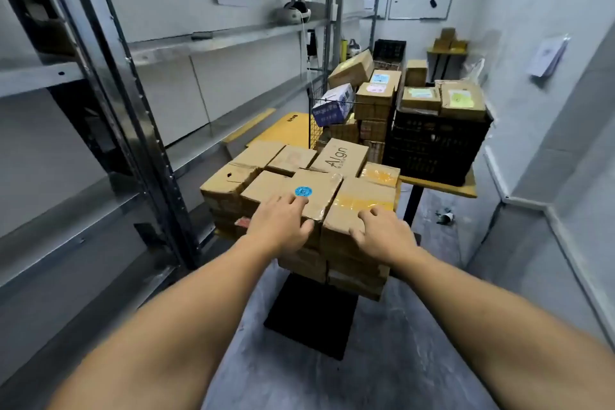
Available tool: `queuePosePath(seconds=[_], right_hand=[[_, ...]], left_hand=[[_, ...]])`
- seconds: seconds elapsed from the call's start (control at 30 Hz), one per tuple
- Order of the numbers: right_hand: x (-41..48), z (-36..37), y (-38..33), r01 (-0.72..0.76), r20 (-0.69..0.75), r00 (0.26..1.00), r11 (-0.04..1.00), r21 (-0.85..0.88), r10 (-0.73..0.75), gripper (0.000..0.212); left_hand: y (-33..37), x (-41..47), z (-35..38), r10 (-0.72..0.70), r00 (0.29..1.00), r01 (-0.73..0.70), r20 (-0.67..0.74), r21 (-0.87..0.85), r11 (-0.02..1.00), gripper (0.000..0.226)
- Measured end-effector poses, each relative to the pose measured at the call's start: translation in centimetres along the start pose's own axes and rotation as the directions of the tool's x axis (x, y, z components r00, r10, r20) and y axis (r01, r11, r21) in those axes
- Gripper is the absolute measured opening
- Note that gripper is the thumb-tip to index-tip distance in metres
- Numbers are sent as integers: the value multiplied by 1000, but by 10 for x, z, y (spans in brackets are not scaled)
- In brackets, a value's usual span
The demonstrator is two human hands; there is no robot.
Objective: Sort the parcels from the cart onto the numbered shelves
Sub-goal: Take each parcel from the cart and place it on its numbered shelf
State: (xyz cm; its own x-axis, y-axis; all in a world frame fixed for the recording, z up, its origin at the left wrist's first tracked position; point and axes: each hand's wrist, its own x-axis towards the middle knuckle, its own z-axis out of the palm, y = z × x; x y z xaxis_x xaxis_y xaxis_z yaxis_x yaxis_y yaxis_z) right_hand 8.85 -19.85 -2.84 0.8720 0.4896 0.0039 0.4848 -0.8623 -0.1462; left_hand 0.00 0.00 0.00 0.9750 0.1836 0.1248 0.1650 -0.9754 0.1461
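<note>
A stack of brown cardboard parcels fills the middle of the view. My left hand [281, 225] grips the near corner of a parcel with a round blue sticker [319, 196], fingers on top and thumb down its front edge. My right hand [382, 230] lies on the neighbouring parcel with yellow tape [359, 200], fingers curled over its top near edge. A box printed "Align" [339, 156] sits behind them. The cart under the stack is hidden except for a black base [312, 313]. Grey metal shelves [213, 40] run along the left wall.
Behind the stack a wire basket [316, 116] and black crates [432, 146] on a wooden table hold more boxes. A headset [294, 12] lies on an upper shelf. A dark shelf post [139, 143] stands close at the left. Small debris [446, 216] lies on the grey floor.
</note>
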Motion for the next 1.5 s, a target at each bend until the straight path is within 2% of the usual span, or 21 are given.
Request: queuePosePath(seconds=[0.3, 0.37, 0.47, 0.57, 0.67, 0.77, 0.93, 1.0, 1.13, 1.23, 1.33, 1.37, 1.43, 1.5], right_hand=[[23, 49, 19, -187, -96, 975, 973, 137, 201, 47], [21, 62, 20, -219, -113, 961, 946, 238, 251, 47], [18, 73, 16, -271, -130, 921, 845, 460, 366, 46], [21, 79, 15, -280, -175, 869, 752, 597, 463, 45], [23, 76, 20, -340, -84, 819, 598, 726, 568, 50], [22, 76, 27, -351, 4, 834, 527, 774, 551, 51], [12, 73, 48, -286, 15, 839, 418, 862, 544, 45], [5, 71, 58, -235, 11, 835, 339, 911, 550, 39], [-11, 69, 79, -149, 27, 832, 176, 973, 554, 36], [-22, 64, 91, -78, 45, 819, 33, 996, 573, 33], [-31, 59, 101, -5, 94, 830, -160, 987, 550, 29], [-34, 57, 103, 7, 111, 840, -215, 977, 531, 29], [-39, 54, 105, 7, 138, 857, -279, 960, 497, 30], [-43, 51, 107, -1, 142, 870, -286, 958, 472, 30]], left_hand=[[2, 68, 62, 250, 964, -246, 92, -47, 968, 54], [3, 71, 73, 279, 955, -274, 101, -58, 960, 52], [3, 71, 84, 301, 952, -297, 45, -80, 951, 50], [4, 69, 90, 310, 950, -311, -26, -94, 946, 50], [6, 65, 93, 294, 954, -299, -57, -121, 947, 50], [12, 59, 95, 251, 963, -263, -97, -150, 953, 48], [32, 52, 93, 218, 963, -255, -157, -274, 927, 45], [42, 47, 88, 206, 960, -267, -190, -394, 880, 45], [60, 42, 84, 61, 973, -206, -223, -713, 671, 41], [67, 41, 86, -67, 979, -110, -193, -775, 622, 34], [75, 41, 94, -85, 993, -13, -78, -803, 596, 45], [78, 40, 96, -88, 996, 25, -30, -830, 557, 51], [88, 38, 97, -84, 994, 99, 71, -915, 392, 61], [98, 36, 97, -52, 991, 131, 122, -970, 206, 63]])
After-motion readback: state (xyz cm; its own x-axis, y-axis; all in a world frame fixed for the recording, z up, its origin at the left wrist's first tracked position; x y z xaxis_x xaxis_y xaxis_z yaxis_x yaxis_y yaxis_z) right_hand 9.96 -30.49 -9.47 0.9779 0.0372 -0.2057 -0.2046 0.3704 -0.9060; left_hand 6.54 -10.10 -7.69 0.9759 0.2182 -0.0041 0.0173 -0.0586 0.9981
